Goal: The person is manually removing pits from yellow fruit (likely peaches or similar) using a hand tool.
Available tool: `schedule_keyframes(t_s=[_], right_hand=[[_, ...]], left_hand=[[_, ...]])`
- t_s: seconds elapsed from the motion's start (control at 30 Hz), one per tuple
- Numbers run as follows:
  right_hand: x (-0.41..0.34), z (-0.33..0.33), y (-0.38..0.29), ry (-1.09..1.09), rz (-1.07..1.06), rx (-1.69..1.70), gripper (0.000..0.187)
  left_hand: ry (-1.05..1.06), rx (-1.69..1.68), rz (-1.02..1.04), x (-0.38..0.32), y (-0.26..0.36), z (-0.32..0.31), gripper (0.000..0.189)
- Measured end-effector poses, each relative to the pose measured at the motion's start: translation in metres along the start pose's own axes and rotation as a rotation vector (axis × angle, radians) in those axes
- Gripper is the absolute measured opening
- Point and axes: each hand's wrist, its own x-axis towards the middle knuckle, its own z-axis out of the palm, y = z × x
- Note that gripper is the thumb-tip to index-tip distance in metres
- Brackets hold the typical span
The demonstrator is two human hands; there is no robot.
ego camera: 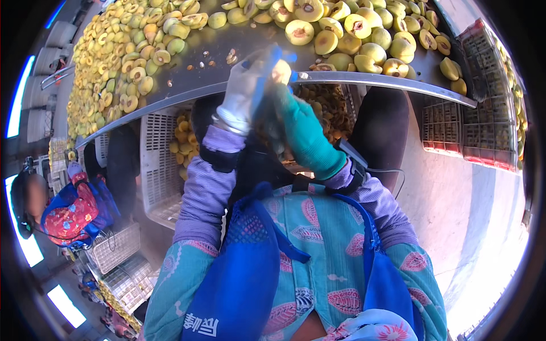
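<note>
My left hand [243, 87], in a white glove with blue on its finger side, is raised at the metal edge of the work table [204, 88]. Blue fingertips curl around a pale yellow piece of stone fruit [281, 71], blurred by motion. My right hand [300, 123], in a green knitted glove, meets it from the right, its fingertips at the fruit. Whether the right hand grips anything is hidden by blur. Halved yellow stone fruit [300, 32] lies heaped on the table beyond, some halves showing reddish hollows. Several loose kernels [201, 65] lie left of my hands.
Below the table edge stand a white plastic crate [160, 157] with fruit and another container of fruit [326, 106] between my knees. Stacked crates [488, 123] stand at the right. A co-worker [70, 213] sits at the left, near empty-looking crates [115, 249]. A cable [394, 171] hangs from my right wrist.
</note>
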Motion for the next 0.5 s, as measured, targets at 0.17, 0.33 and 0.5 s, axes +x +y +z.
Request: schedule_keyframes(t_s=[0.17, 0.33, 0.5], right_hand=[[0.0, -0.007, 0.0, -0.256, 0.244, 0.414, 0.046], [0.007, -0.009, 0.007, -0.692, 0.353, 1.045, 0.046], [-0.008, -0.012, 0.0, -0.919, 0.335, 1.002, 0.048]], left_hand=[[-0.027, 0.233, -0.066, 0.002, -0.006, -0.007, 0.044], [-0.134, 0.154, -0.114, 0.003, -0.008, -0.014, 0.044], [0.299, 0.518, 0.314, -0.035, -0.001, -0.052, 0.041]])
